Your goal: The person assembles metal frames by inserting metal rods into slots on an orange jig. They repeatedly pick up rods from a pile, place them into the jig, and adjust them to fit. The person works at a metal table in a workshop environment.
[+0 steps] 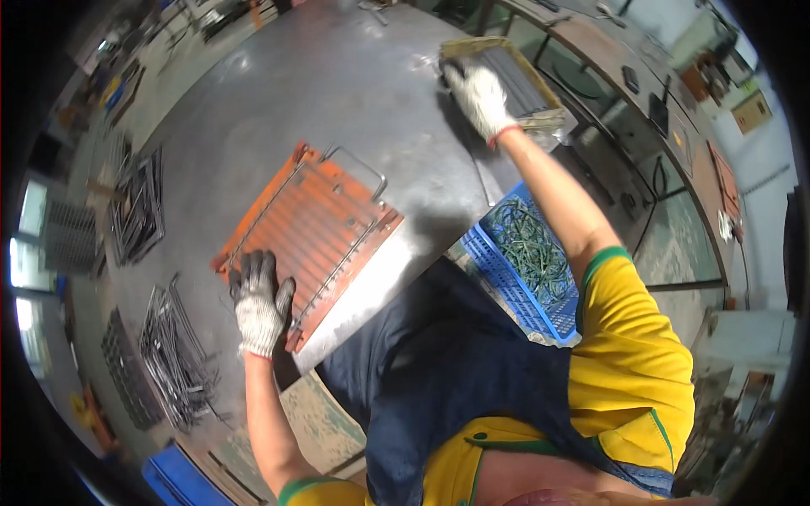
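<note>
My left hand (261, 304), in a white knit glove with grey fingers, lies open with its fingers spread on the near left edge of an orange ribbed jig plate (308, 223). Thin metal rods run along two sides of the plate, and a bent wire handle shape (363, 160) stands out at its far right corner. At the far right, my right hand (481, 97), gloved alike, reaches over the left side of a yellowish box (477, 44) holding grey metal rods (519, 80). Its fingers look apart, partly in shadow; I see nothing held in them.
Beside my right forearm, a blue plastic basket (506, 274) holds many tangled green strands. The grey metal table (270, 101) carries the plate. Bent wire frames (139, 207) and a pile of wire pieces (177, 358) lie off its left side. A bench (641, 110) stands to the right.
</note>
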### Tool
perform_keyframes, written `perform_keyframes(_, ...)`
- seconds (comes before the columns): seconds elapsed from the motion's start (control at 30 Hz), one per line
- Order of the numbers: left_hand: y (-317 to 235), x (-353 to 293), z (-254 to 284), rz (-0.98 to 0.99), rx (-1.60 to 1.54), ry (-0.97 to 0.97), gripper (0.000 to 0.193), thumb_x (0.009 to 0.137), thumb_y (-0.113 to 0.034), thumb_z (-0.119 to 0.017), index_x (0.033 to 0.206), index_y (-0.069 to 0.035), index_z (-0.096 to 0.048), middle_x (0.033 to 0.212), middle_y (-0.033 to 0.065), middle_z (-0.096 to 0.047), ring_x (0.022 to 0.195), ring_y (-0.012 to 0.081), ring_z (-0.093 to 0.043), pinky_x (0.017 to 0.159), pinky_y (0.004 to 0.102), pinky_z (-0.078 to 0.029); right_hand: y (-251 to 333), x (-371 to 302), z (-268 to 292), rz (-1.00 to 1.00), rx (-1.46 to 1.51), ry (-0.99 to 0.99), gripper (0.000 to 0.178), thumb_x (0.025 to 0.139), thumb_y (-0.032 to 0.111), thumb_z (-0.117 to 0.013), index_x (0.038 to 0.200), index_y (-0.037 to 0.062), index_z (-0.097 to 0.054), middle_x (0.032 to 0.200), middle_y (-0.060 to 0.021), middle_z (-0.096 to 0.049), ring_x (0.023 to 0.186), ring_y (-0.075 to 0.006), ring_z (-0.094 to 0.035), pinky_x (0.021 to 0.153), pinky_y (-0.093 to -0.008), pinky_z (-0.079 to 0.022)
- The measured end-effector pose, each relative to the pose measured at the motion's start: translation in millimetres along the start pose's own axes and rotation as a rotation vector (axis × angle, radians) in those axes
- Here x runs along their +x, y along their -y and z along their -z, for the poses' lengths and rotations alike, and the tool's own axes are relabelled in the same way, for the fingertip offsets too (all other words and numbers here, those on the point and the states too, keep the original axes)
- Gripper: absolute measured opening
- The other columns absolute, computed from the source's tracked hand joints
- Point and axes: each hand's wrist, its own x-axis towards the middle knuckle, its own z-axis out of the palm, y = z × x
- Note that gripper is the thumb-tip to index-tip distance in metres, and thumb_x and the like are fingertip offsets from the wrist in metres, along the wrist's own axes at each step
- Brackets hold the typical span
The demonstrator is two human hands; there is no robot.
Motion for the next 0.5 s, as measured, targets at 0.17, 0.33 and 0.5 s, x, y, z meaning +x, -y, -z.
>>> perform_keyframes(0.17, -1, 4, 0, 0.003, 0.017, 0.009, 0.058, 0.087, -0.035, -0.060, 0.134, -0.002, -0.049, 0.140, 0.0192, -0.048, 0.136, 0.0376, -0.036, 0.113, 0.0550, -0.022, -103, 23, 18, -0.211, -0.637, 0.470, 0.031, 0.090, 0.029, -0.052, 0.098, 0.0072, -0.072, 0.107, -0.0199, -0.068, 0.094, -0.0362, -0.068, 0.079, -0.0459, -0.054)
perform_keyframes(0.33, 1, 4, 0, 0.002, -0.005, 0.006, 0.058, 0.087, -0.034, -0.061, 0.133, -0.003, -0.050, 0.140, 0.0185, -0.047, 0.136, 0.0371, -0.036, 0.113, 0.0547, -0.022, -100, 15, 0, -0.286, -0.653, 0.461, 0.026, 0.082, 0.016, -0.057, 0.098, 0.0036, -0.073, 0.104, -0.0208, -0.069, 0.098, -0.0358, -0.068, 0.081, -0.0440, -0.055)
perform_keyframes(0.5, -2, 5, -2, -0.013, -0.024, -0.048, 0.056, 0.086, -0.036, -0.061, 0.131, -0.003, -0.052, 0.136, 0.0183, -0.050, 0.133, 0.0371, -0.039, 0.112, 0.0545, -0.024, -140, 22, 14, -0.403, -0.418, 0.460, 0.033, 0.077, 0.028, -0.062, 0.094, 0.0011, -0.072, 0.101, -0.0243, -0.066, 0.099, -0.0383, -0.066, 0.082, -0.0458, -0.052)
